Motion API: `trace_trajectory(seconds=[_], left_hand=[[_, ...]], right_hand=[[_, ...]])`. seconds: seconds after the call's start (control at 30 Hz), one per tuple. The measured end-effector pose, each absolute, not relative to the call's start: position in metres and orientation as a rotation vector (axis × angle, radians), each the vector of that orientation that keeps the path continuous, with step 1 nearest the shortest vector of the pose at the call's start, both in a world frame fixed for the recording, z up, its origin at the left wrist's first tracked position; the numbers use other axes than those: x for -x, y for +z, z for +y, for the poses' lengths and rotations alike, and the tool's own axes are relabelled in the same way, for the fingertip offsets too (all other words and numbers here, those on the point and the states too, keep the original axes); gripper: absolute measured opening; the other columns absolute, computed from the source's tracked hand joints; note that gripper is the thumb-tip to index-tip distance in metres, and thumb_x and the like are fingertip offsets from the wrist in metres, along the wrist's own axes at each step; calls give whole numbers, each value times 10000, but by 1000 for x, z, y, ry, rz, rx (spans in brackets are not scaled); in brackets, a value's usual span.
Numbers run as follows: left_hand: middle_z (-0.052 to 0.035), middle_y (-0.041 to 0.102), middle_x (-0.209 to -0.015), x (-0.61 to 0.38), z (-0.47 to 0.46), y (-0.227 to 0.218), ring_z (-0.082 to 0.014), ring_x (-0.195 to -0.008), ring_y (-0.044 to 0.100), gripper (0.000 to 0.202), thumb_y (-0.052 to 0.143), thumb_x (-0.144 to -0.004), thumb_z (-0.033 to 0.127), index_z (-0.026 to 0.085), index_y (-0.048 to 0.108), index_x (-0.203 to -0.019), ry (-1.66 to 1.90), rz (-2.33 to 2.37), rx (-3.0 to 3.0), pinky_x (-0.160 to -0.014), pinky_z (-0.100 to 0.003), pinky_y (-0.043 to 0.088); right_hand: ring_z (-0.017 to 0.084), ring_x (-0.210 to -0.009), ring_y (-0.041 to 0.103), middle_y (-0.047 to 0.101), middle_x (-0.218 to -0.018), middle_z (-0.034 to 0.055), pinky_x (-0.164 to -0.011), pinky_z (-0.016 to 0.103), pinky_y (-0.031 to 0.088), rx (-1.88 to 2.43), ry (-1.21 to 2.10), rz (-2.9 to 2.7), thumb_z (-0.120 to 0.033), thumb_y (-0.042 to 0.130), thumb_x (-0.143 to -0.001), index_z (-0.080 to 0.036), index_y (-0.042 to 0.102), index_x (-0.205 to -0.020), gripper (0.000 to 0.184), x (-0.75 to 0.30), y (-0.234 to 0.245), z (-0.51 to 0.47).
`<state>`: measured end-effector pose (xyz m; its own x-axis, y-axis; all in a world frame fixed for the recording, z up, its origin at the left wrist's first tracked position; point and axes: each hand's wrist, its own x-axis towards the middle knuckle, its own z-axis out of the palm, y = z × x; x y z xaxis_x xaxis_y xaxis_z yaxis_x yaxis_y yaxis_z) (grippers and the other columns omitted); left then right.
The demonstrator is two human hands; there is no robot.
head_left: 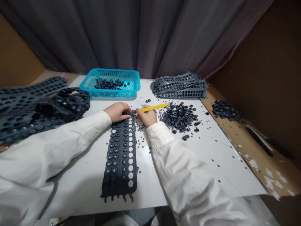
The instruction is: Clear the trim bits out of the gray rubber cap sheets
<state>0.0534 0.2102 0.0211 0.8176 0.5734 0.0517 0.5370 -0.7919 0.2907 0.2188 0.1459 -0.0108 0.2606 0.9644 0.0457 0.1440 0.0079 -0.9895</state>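
Note:
A dark rubber strip (120, 157) full of small round parts lies lengthwise on the white board (199, 163) in front of me; its right column shows empty holes. My left hand (117, 111) presses down on the strip's far end, fingers curled onto it. My right hand (147, 116) grips a yellow stick tool (154, 108) like a pen, its tip at the strip's far right corner. Tiny dark discs (141, 128) are scattered right beside the strip.
A heap of loose dark rubber parts (179, 116) lies right of my hands. A blue basket (110, 83) with more parts stands at the back. Emptied sheets (180, 85) are stacked back right, full sheets (35, 103) on the left. Another small pile (225, 110) rests on cardboard.

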Motion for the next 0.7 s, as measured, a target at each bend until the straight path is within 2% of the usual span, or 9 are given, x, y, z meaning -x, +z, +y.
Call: trace_trajectory(seconds=[0.1, 0.27, 0.7], left_hand=[[-59, 666, -816, -53, 212, 22, -181, -742, 594, 270, 584, -743, 380, 143, 648, -856, 200, 847, -2721, -702, -279, 448], [-61, 669, -817, -55, 212, 22, -183, -761, 600, 255, 584, -745, 361, 139, 652, -850, 193, 826, -2717, -717, -279, 446], [-55, 663, -791, -56, 209, 24, -178, -727, 593, 239, 579, -743, 355, 145, 644, -836, 193, 839, -2744, -692, -278, 444]], right_hand=[[99, -464, 531, 545, -474, -70, -522, 208, 438, 1474, 785, -1281, -226, 574, -693, -209, 428, -584, 183, -219, -14, 146], [100, -453, 561, 563, -502, -64, -488, 200, 432, 1405, 873, -1334, -239, 550, -723, -212, 410, -609, 182, -216, -16, 146], [104, -488, 552, 555, -510, -59, -522, 206, 430, 1434, 812, -1371, -228, 528, -720, -212, 409, -608, 164, -215, -20, 149]])
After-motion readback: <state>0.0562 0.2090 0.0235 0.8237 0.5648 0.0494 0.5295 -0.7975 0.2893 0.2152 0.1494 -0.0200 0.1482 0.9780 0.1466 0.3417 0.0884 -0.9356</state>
